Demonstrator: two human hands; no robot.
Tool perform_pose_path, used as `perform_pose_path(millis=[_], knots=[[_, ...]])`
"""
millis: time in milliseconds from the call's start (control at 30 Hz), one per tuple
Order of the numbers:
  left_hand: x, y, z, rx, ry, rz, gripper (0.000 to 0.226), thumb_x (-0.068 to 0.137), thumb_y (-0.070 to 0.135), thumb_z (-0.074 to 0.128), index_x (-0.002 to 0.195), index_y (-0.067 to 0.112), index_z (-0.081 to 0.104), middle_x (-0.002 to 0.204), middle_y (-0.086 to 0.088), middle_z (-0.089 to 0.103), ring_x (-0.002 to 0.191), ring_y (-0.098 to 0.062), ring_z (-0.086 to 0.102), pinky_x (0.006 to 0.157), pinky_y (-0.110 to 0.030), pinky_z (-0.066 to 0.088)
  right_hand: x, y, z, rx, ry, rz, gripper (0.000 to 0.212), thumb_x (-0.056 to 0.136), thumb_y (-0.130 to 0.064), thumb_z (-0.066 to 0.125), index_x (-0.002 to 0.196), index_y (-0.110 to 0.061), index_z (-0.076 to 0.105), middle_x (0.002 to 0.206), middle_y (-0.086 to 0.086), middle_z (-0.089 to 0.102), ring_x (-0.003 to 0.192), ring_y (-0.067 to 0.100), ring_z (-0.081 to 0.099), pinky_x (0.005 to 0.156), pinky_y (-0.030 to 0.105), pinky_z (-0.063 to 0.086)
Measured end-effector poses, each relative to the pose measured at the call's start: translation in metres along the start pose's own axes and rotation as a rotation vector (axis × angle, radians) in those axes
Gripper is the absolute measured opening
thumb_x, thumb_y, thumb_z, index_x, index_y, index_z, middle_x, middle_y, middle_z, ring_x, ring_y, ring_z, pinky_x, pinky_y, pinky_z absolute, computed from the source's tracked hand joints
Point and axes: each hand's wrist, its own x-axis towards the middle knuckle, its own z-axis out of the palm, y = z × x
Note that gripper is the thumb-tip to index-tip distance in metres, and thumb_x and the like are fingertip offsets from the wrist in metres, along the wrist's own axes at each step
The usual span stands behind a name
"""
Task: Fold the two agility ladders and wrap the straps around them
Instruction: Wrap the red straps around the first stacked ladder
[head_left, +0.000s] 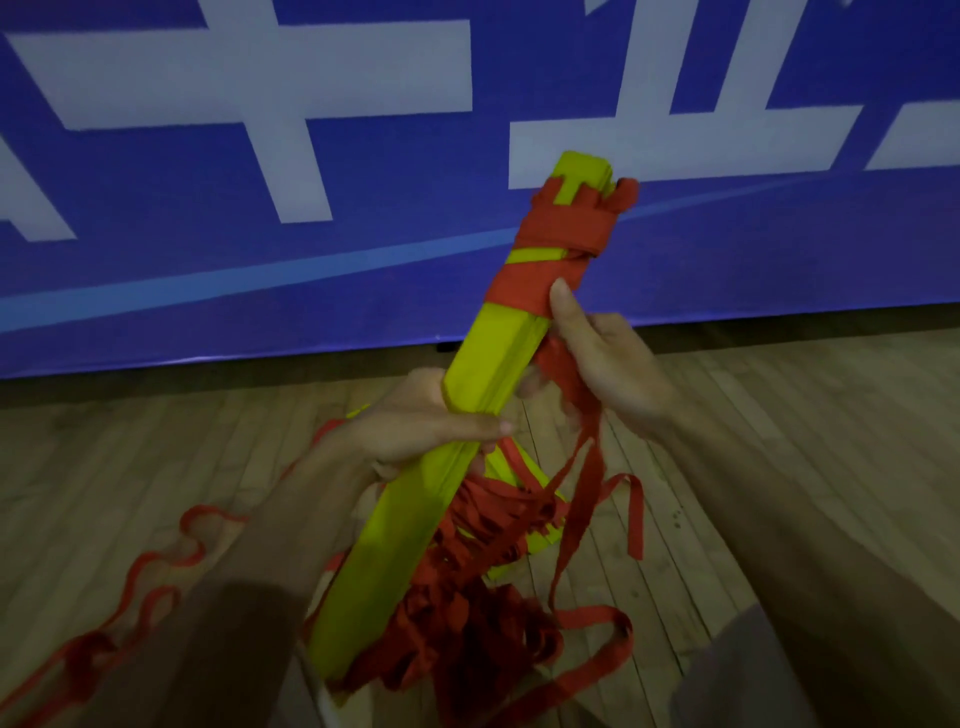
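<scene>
1. A loose red strap (208, 514) trails over the wooden floor (779, 441).
2. The left hand (431, 415) is wrapped around the folded yellow ladder bundle (395, 525), which is held tilted in mid-air.
3. The right hand (608, 364) grips the red wrapping strap (576, 410) beside the bundle, with its thumb on the wound band.

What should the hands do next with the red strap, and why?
Probably the right hand should pull the red strap around the yellow bundle for another turn, just below the wound turns. Only the top is wrapped, much strap hangs loose, and the left hand grips the bundle steady.
</scene>
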Motion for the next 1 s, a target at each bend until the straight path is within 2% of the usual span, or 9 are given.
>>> perform_pose_path(millis=[67, 133, 200, 300, 400, 533, 767, 900, 1000], knots=[[0.002, -0.006, 0.001, 0.057, 0.101, 0.002, 0.029, 0.076, 0.009, 0.079, 0.095, -0.009, 0.067, 0.07, -0.015, 0.069, 0.06, -0.024, 0.062, 0.052, -0.024, 0.049, 0.004, 0.007, 0.004, -0.277, 0.082, 0.011, 0.094, 0.093, -0.071, 0.023, 0.076, 0.009, 0.069, 0.06, 0.016, 0.069, 0.048, 0.012, 0.06, 0.07, 0.038, 0.054], [0.007, -0.012, 0.0, 0.152, 0.178, 0.001, 0.032, 0.074, 0.014, 0.083, 0.094, -0.005, 0.069, 0.071, -0.012, 0.071, 0.057, -0.02, 0.062, 0.051, -0.025, 0.049, 0.006, 0.01, 0.01, -0.287, 0.104, 0.055, 0.084, 0.098, -0.063, 0.027, 0.071, 0.003, 0.071, 0.057, 0.012, 0.069, 0.046, 0.007, 0.06, 0.076, 0.036, 0.054], [0.013, -0.018, -0.004, 0.327, 0.283, 0.032, 0.036, 0.072, 0.023, 0.085, 0.098, 0.003, 0.07, 0.083, -0.01, 0.074, 0.066, -0.019, 0.065, 0.059, -0.032, 0.051, 0.006, 0.009, 0.017, -0.136, 0.028, 0.122, 0.07, 0.097, -0.062, 0.037, 0.076, -0.006, 0.072, 0.062, 0.011, 0.072, 0.055, 0.015, 0.067, 0.077, 0.042, 0.058], [0.019, -0.024, -0.011, 0.653, 0.44, 0.09, 0.058, 0.07, 0.037, 0.084, 0.119, 0.016, 0.061, 0.11, -0.007, 0.069, 0.098, -0.026, 0.065, 0.075, -0.032, 0.048, -0.001, -0.001, 0.023, 0.188, -0.069, 0.226, 0.058, 0.093, -0.062, 0.046, 0.089, -0.011, 0.073, 0.078, 0.016, 0.075, 0.053, 0.033, 0.066, 0.058, 0.042, 0.059], [0.024, -0.033, -0.008, 0.828, 0.387, 0.07, 0.066, 0.075, 0.034, 0.08, 0.125, 0.014, 0.043, 0.123, -0.015, 0.059, 0.112, -0.037, 0.058, 0.087, -0.045, 0.049, -0.008, -0.007, 0.029, 0.277, -0.01, 0.253, 0.055, 0.086, -0.065, 0.055, 0.095, -0.014, 0.074, 0.083, 0.014, 0.075, 0.047, 0.021, 0.064, 0.044, 0.03, 0.052], [0.023, -0.034, 0.004, 0.907, 0.229, 0.079, 0.046, 0.092, 0.018, 0.062, 0.125, 0.009, 0.032, 0.128, -0.019, 0.047, 0.113, -0.038, 0.055, 0.091, -0.051, 0.047, -0.003, 0.001, 0.03, 0.219, 0.159, 0.31, 0.051, 0.082, -0.061, 0.065, 0.081, -0.011, 0.073, 0.074, 0.01, 0.076, 0.044, 0.026, 0.059, 0.051, 0.038, 0.054], [0.014, -0.02, 0.009, 0.602, 0.128, 0.242, 0.078, 0.069, 0.049, 0.076, 0.133, 0.022, 0.042, 0.121, -0.002, 0.057, 0.109, -0.018, 0.059, 0.092, -0.042, 0.05, 0.011, 0.01, 0.023, 0.283, 0.327, 0.182, 0.06, 0.088, -0.049, 0.061, 0.062, 0.005, 0.058, 0.04, 0.008, 0.046, 0.028, 0.019, 0.044, 0.052, 0.046, 0.052], [0.006, -0.005, 0.01, 0.129, 0.049, 0.129, 0.068, 0.065, 0.028, 0.087, 0.123, 0.025, 0.052, 0.108, -0.003, 0.07, 0.094, -0.021, 0.07, 0.087, -0.046, 0.056, 0.008, 0.002, 0.014, 0.451, 0.242, 0.078, 0.057, 0.095, -0.041, 0.053, 0.055, -0.002, 0.052, 0.038, 0.013, 0.044, 0.032, 0.021, 0.043, 0.06, 0.055, 0.048], [0.0, 0.003, 0.006, -0.056, -0.091, 0.041, 0.056, 0.067, 0.017, 0.079, 0.12, 0.013, 0.061, 0.103, -0.014, 0.073, 0.084, -0.033, 0.072, 0.076, -0.047, 0.059, 0.001, -0.004, 0.009, 0.523, 0.134, 0.013, 0.058, 0.099, -0.04, 0.048, 0.051, -0.007, 0.049, 0.036, 0.012, 0.042, 0.034, 0.021, 0.044, 0.058, 0.042, 0.044]])
